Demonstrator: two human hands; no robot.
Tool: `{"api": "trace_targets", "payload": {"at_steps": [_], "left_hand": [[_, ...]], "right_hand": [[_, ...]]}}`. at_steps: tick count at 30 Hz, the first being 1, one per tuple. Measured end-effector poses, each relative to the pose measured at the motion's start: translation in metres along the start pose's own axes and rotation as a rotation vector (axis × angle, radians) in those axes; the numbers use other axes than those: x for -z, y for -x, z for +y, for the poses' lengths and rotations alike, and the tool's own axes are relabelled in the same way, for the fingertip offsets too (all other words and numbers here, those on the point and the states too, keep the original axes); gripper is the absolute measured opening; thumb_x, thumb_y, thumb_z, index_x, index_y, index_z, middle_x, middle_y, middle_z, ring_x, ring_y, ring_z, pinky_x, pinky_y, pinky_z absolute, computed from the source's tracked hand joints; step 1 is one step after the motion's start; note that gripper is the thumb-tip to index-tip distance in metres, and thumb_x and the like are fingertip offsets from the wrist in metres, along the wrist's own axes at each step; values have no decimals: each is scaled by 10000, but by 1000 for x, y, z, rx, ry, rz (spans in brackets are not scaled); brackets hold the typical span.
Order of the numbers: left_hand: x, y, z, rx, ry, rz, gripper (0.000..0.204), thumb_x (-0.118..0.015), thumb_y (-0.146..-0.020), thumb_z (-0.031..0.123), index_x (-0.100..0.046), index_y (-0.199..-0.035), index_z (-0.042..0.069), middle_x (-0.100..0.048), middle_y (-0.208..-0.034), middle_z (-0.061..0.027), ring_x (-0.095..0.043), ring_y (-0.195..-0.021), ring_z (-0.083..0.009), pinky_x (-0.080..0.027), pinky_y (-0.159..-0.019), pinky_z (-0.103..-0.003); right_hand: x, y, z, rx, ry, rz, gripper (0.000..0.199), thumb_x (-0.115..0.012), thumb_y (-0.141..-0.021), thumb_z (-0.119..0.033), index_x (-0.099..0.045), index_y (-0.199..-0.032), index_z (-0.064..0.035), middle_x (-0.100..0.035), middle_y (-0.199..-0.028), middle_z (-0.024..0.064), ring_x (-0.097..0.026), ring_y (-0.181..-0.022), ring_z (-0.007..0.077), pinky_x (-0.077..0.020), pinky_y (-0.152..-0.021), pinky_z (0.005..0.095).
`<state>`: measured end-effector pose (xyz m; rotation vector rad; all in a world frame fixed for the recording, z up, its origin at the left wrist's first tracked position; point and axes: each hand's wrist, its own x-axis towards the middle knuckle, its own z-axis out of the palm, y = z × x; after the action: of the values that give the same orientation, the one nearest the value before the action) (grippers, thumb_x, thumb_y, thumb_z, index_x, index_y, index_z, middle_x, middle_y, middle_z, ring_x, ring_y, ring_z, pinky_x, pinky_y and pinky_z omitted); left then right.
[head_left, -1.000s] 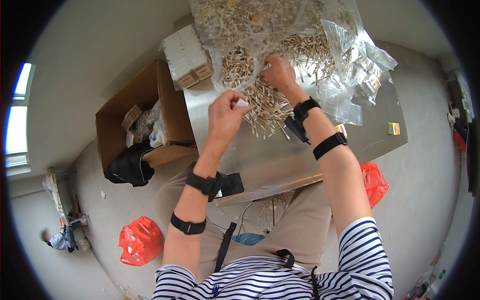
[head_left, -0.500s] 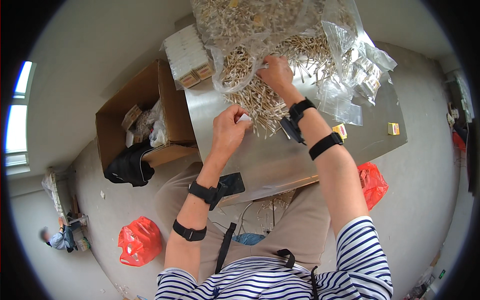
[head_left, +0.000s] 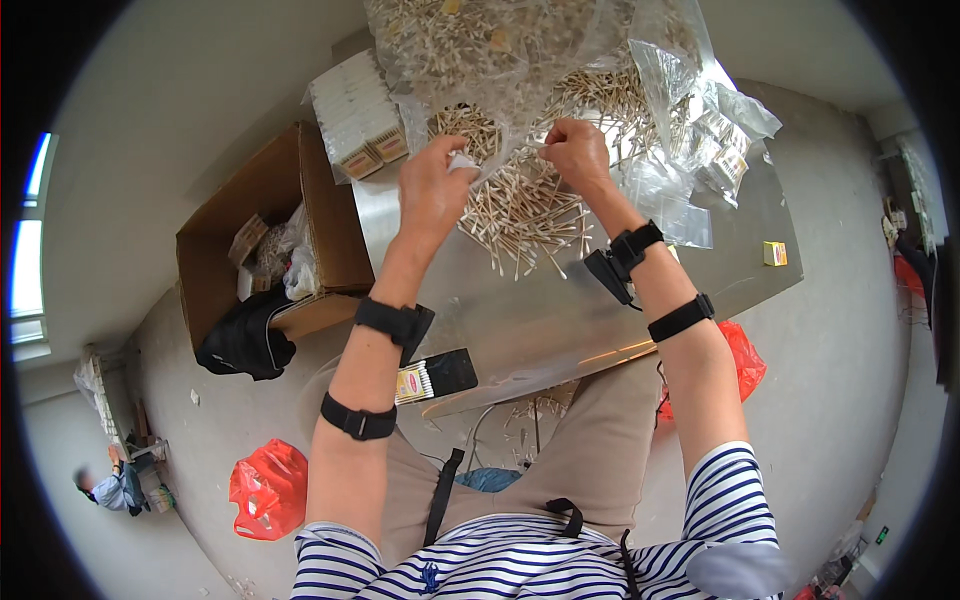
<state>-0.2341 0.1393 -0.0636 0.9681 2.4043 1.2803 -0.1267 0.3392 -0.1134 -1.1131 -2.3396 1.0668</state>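
A heap of cotton swabs with pale sticks lies on the metal table, spilling from under a large clear plastic bag full of swabs. At the heap's left side, my left hand is closed, with a small white piece between thumb and fingers; its exact kind is unclear. My right hand is at the heap's far right side, thumb and fingers pinched together by the edge of the bag. What those fingertips hold, if anything, I cannot make out.
Wrapped stacks of swab boxes stand left, above an open carton. Bagged packs and a small yellow box lie right. Near the front edge are a box of swabs and a dark flat object. Red bags stand below.
My left hand has moved farther from me with the white piece. My right hand has shifted slightly right. The box of swabs by the front edge now shows beside my left forearm.
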Motion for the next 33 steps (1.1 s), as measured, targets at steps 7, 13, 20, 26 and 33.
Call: {"api": "trace_targets", "payload": {"at_steps": [7, 13, 20, 26, 33], "left_hand": [[-23, 2, 4, 50, 190, 8, 252, -715, -821, 22, -729, -1071, -6, -672, -758, -27, -601, -639, -76, -465, -559, -233], [-27, 6, 12, 155, 263, -168, 63, -678, -866, 13, -698, -922, -6, -653, -737, -10, -566, -608, -74, -453, -549, -231], [9, 44, 31, 212, 317, 5, 66, -634, -891, 9, -663, -950, 5, -635, -793, -10, -558, -640, -71, -446, -566, -229], [23, 196, 57, 230, 265, -553, 55, -656, -862, 69, -664, -913, 48, -631, -767, -5, -583, -652, -91, -473, -598, -254], [-69, 322, -32, 174, 115, -824, 208, -672, -817, 117, -736, -993, 26, -710, -850, -100, -650, -706, -175, -525, -661, -327]], "right_hand": [[15, 27, -16, 161, -417, -332, 98, -779, -783, -11, -697, -837, -16, -627, -725, -11, -555, -705, 85, -457, -641, 273], [20, 32, -18, 204, -462, -435, 101, -781, -783, -11, -718, -861, -4, -669, -768, 20, -600, -748, 104, -496, -682, 289], [11, 32, 1, 249, -298, -184, 192, -768, -785, -58, -755, -976, -34, -743, -919, 110, -694, -826, 226, -544, -763, 341], [34, 58, 12, 326, -140, 96, 253, -762, -875, -99, -749, -1116, -21, -740, -950, 95, -656, -754, 131, -534, -718, 285], [64, 147, 32, 226, -49, -66, 134, -739, -816, -146, -747, -886, -32, -709, -846, 185, -699, -808, 348, -543, -747, 433]]}}
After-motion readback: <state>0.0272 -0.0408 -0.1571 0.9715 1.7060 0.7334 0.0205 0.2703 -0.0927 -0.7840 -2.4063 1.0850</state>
